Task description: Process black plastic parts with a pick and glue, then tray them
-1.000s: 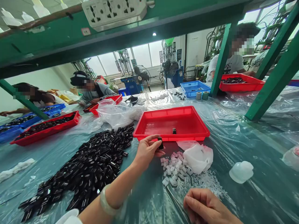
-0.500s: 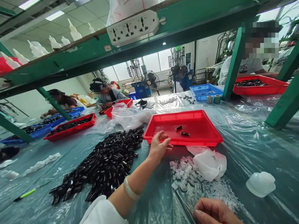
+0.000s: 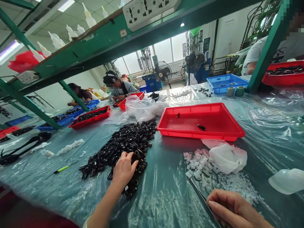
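Observation:
My left hand [image 3: 123, 169] rests on the near edge of a big heap of small black parts [image 3: 123, 145], fingers curled down into the pile; what they grip is hidden. My right hand [image 3: 231, 209] lies at the bottom right on the plastic sheet, fingers curled together, close to a scatter of small white pieces [image 3: 199, 166]. A red tray [image 3: 228, 133] beyond them holds two black parts [image 3: 201, 127]. A crumpled white bag [image 3: 228, 156] lies just in front of the tray.
Green shelf posts [image 3: 266, 53] stand to the right, with a shelf and power strip [image 3: 152, 9] overhead. Other people work at red and blue trays [image 3: 91, 116] on the far left and right. A clear plastic bag [image 3: 142, 109], a green pen [image 3: 64, 167] and a white cap [image 3: 287, 180] lie about.
My left hand let a black part go into the red tray, then drew back left onto the black heap. The view swung left. My right hand stayed put.

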The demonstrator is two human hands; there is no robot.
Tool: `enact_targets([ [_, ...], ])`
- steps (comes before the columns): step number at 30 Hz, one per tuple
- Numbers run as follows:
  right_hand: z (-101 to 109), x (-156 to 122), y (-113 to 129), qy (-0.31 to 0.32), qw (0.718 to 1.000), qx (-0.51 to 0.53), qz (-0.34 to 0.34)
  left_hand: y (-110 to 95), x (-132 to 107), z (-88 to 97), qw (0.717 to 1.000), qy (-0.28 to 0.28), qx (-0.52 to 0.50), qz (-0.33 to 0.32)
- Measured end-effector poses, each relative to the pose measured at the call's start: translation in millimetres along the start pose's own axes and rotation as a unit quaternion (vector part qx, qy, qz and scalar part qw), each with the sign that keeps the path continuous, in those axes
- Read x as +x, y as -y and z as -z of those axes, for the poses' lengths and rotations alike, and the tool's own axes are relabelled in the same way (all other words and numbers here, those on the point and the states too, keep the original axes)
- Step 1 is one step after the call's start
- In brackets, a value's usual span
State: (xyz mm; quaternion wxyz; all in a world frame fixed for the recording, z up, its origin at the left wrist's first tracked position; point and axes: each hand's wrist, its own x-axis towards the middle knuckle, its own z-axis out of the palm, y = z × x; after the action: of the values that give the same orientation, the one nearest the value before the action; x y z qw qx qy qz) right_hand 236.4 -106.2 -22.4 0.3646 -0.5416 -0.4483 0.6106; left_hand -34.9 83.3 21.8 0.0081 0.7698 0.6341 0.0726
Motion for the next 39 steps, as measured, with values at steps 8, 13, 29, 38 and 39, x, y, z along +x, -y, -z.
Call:
enact_targets([
  [8, 1.6, -0.2, 3.8, -0.004, 1.0, -0.024, 0.006, -31.1, -0.9, -2.4, 0.999, 0.004, 0.024, -0.047],
  [13, 1.3, -1.2, 1.1, -0.023, 0.999, -0.031, 0.028, -36.8, 8.8, -0.3, 0.998, 0.013, -0.011, -0.056],
  [29, 4.3, -3.7, 11.0, -0.028, 0.998, 0.048, 0.036, -124.2, -37.0, 17.2, 0.758, 0.397, -0.507, -0.105],
  [38, 8.4, -10.0, 22.3, 0.017, 0.989, 0.143, 0.005, -140.2, -44.2, -1.1, 0.683, 0.455, -0.566, -0.08],
  [39, 8.3, -9.6, 21.4, 0.021, 0.988, 0.15, 0.001, -139.7, -44.0, -2.9, 0.679, 0.455, -0.571, -0.077],
])
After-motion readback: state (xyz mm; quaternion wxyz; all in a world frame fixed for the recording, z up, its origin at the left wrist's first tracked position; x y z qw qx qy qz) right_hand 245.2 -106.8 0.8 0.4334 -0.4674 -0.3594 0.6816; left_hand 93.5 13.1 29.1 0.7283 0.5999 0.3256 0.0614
